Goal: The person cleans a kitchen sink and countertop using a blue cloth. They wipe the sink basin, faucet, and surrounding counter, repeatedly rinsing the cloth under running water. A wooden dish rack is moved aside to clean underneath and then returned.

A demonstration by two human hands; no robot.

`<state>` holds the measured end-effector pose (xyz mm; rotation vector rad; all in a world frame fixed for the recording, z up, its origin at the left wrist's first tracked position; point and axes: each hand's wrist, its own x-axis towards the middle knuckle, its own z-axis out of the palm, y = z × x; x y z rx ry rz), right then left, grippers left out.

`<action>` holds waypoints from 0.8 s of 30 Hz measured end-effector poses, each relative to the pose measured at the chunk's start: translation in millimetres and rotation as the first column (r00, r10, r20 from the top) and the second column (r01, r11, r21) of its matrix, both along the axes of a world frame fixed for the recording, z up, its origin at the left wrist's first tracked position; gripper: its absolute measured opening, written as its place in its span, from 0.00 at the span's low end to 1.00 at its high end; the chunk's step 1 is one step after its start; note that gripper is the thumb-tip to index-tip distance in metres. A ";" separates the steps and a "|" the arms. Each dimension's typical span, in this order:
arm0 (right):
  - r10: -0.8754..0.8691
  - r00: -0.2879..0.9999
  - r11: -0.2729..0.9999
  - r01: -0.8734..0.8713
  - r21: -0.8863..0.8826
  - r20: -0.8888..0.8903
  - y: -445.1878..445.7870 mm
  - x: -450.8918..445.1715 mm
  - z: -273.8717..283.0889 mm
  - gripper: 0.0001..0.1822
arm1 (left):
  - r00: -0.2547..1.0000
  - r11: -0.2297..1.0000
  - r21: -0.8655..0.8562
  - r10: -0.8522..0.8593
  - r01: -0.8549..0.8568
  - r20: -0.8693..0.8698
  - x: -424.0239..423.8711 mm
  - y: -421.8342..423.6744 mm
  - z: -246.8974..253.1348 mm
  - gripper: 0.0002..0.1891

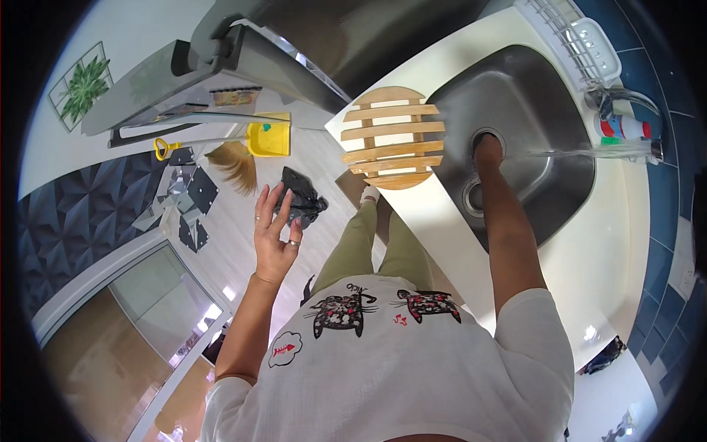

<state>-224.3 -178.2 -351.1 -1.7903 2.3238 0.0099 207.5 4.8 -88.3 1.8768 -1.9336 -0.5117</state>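
Observation:
My right hand [488,149] reaches down into the stainless steel sink [530,94], its fingers at the upper drain and mostly hidden there. Water runs from the chrome faucet [624,102] at the sink's far side towards that hand. Held up over the floor, my left hand [277,232] has its fingers apart and nothing in it; rings show on two fingers. Below it on the floor lies a tied black plastic bag [302,199]. A round slatted wooden trivet [392,148] rests on the counter corner, partly over the sink's edge.
The white countertop [436,226] borders the sink. Behind it stand a bottle with a red cap [621,127], a white soap dish [596,50] and a wire rack [560,36]. On the left are a yellow dustpan [269,138], a broom [237,163] and a glass-paned door [149,309].

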 end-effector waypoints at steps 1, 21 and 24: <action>0.034 0.999 0.999 -0.034 -0.008 -0.009 0.3 -1.3 0.1 0.08 | 1.000 1.000 -0.005 -0.007 0.007 -0.008 -1.4 -1.8 0.8 0.26; 0.067 0.982 0.983 -0.034 -0.179 0.179 29.1 -8.7 8.8 0.04 | 0.994 0.998 -0.031 -0.062 0.059 -0.095 -27.7 -26.5 1.6 0.24; 0.045 0.961 0.962 0.032 -0.270 0.273 47.1 -28.6 35.5 0.05 | 0.989 0.995 -0.053 -0.088 0.082 -0.119 -34.6 -33.2 0.7 0.24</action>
